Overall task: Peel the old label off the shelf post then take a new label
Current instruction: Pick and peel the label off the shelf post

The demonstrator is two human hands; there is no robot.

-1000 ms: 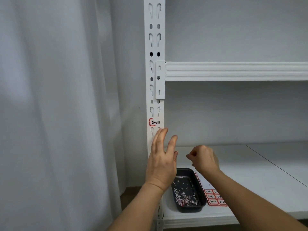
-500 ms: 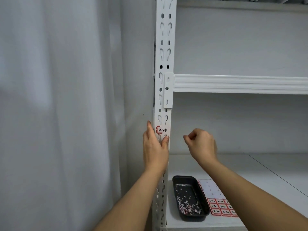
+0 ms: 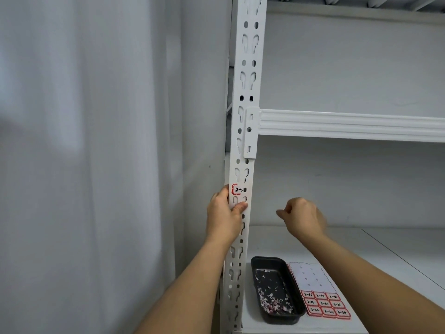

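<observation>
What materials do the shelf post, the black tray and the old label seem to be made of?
Shelf post: probably steel with a white painted finish; the thin folded profile and punched keyhole slots suggest it.
Black tray: matte dark, thin raised rim; plastic or coated metal, I cannot tell which.
Old label: likely adhesive paper, white with a red printed border and handwritten ink, lying flat on the post.

Pale grey curtain [image 3: 84, 153] hanging at left, plain grey wall [image 3: 349, 68] behind, white metal shelving with a ribbed crossbeam [image 3: 349, 125] and flat shelf board [image 3: 361, 249].
</observation>
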